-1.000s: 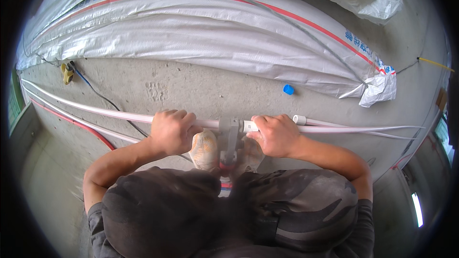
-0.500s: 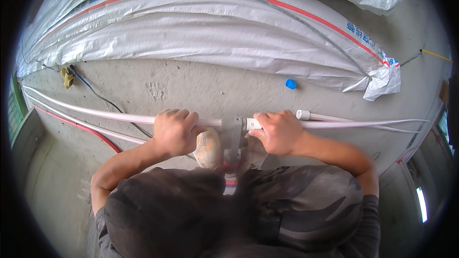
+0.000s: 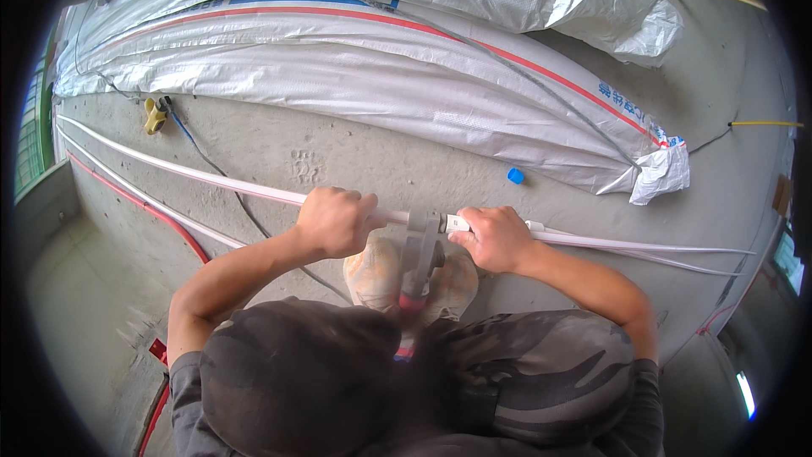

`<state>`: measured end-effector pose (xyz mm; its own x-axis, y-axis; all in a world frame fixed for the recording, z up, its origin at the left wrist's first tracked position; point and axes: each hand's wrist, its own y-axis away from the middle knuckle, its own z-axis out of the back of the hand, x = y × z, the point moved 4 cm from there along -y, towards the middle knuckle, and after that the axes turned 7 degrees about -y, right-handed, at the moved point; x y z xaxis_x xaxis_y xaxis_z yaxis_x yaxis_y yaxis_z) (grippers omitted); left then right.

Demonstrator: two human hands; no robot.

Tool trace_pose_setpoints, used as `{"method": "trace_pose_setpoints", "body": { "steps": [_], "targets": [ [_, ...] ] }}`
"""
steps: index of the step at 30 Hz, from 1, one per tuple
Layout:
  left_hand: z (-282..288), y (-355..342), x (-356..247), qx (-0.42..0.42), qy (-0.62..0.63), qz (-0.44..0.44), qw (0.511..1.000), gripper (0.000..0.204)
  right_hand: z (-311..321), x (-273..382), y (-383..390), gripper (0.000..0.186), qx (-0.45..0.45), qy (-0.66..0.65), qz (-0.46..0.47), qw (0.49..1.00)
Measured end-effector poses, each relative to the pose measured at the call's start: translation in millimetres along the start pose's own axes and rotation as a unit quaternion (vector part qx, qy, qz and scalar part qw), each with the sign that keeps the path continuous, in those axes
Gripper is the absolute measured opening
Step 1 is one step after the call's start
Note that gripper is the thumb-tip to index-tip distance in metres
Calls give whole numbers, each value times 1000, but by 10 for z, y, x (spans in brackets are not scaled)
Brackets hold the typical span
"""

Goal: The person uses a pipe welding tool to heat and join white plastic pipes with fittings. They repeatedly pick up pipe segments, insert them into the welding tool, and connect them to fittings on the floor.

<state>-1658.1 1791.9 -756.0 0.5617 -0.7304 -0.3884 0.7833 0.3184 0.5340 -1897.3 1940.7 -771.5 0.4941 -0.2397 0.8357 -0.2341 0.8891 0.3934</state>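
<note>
Between my shoes stands a grey metal tool (image 3: 417,258) with a red lower part, looking like a plastic pipe welder; its lower end is blurred. My left hand (image 3: 337,222) is closed around a long white plastic pipe (image 3: 271,193) with a reddish stripe, whose end meets the tool's left side. Opposite it, my right hand (image 3: 492,239) grips a white pipe fitting (image 3: 458,223) against the round die on the tool's right side. White pipe (image 3: 626,243) runs out to the right behind this hand; its joint with the fitting is hidden by my fingers.
Long white woven sacks (image 3: 364,59) lie across the concrete floor ahead. A small blue cap (image 3: 515,176) sits near them. A yellow plug (image 3: 155,116) with a dark cable lies at the left. A red pipe (image 3: 173,224) and another white pipe run along the left.
The view has shifted and tilted. The tool shows more clearly between my hands, and the fitting and the left pipe's end are now closer to it. Both hands keep their grip.
</note>
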Motion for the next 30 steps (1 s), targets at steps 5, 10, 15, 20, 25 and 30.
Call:
{"method": "trace_pose_setpoints", "body": {
  "steps": [5, 10, 15, 20, 25, 30],
  "targets": [
    [31, -2, -25, 23, -14, 12, 1000, 35, 8, 30, -6, 39, -3, 21, -6, 1000],
    [76, 29, -69, 49, -39, 12, 998, 44, -9, 45, 3, 40, -12, 42, -16, 999],
    [25, 63, -91, 42, -51, 3, 998, 45, -77, 19, 47, 42, -15, 42, -24, 999],
    [-59, 66, -66, 8, -70, 3, 997, 42, -86, -21, 64, 44, -25, 53, -32, 998],
    [-36, 86, -79, -23, -56, -11, 998, 39, -90, -10, 63, 44, -36, 41, -3, 999],
    [-49, 76, -69, 4, -58, 5, 998, 41, -82, -38, 51, 41, -23, 31, -12, 999]
  ]
}}
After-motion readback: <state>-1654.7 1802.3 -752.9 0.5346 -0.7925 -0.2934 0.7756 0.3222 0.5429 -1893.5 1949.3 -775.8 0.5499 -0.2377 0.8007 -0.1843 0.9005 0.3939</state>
